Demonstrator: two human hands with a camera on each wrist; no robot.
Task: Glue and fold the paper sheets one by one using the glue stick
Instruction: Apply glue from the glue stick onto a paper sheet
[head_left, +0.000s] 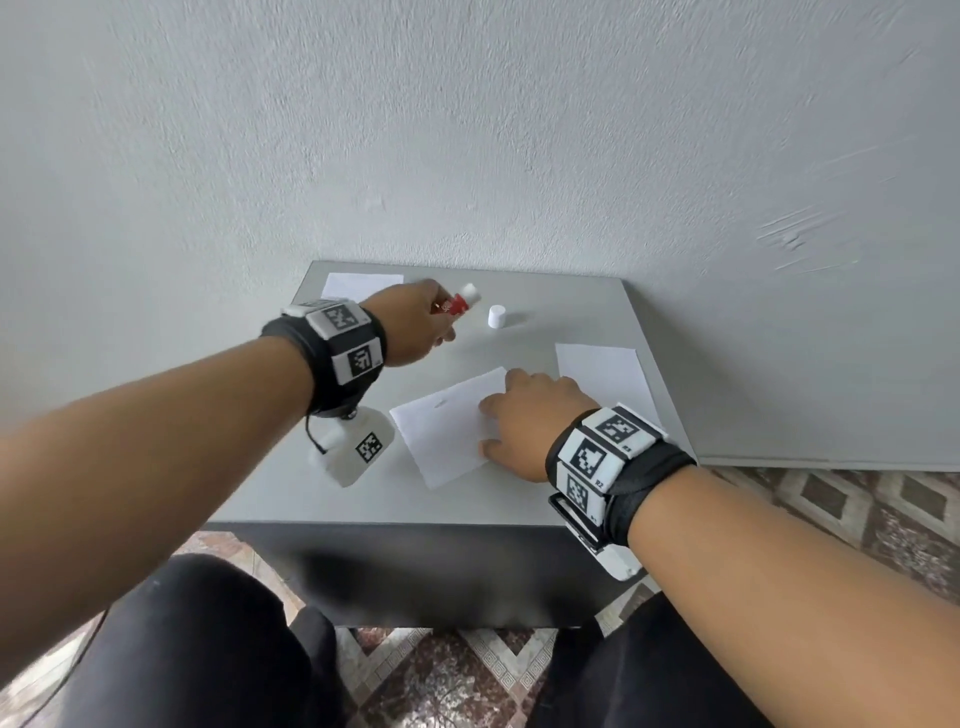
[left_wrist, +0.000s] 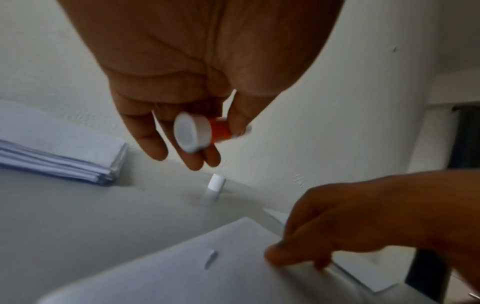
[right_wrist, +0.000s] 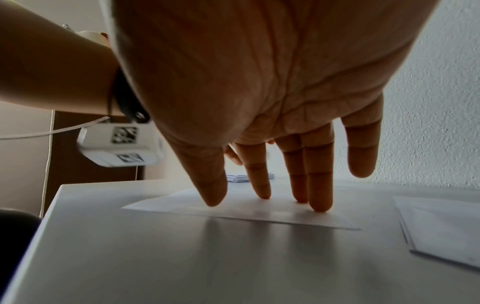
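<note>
Head view: left hand (head_left: 415, 325) is up over the far part of the desk (head_left: 270, 488), fingers wrapped round the glue stick (head_left: 460, 303), which is off the surface with its white end tilted up and to the right. Its cap (head_left: 497, 316) stands alone just right of it, so the stick is uncapped. Right hand (head_left: 530, 423) lies flat on the right half of the centre sheet (head_left: 441, 431), fingers straight, pinning it. Spare sheets (head_left: 602, 376) sit just right of that hand; a second pile (head_left: 358, 285) is at the far-left corner. Left wrist view: stick's long axis points roughly back at the camera, flat white end (left_wrist: 191, 134) nearest, red barrel behind it; which end carries the glue I can't tell. The sheet (left_wrist: 182, 265) lies below and nearer the person than the stick, with a short smear (left_wrist: 210, 259) on it. Right wrist view: thumb and three fingertips (right_wrist: 320, 203) touch the sheet (right_wrist: 233, 211), little finger raised clear. My read: left hand is the one to bring the stick down and back onto the exposed left half; right hand only holds the paper steady.
</note>
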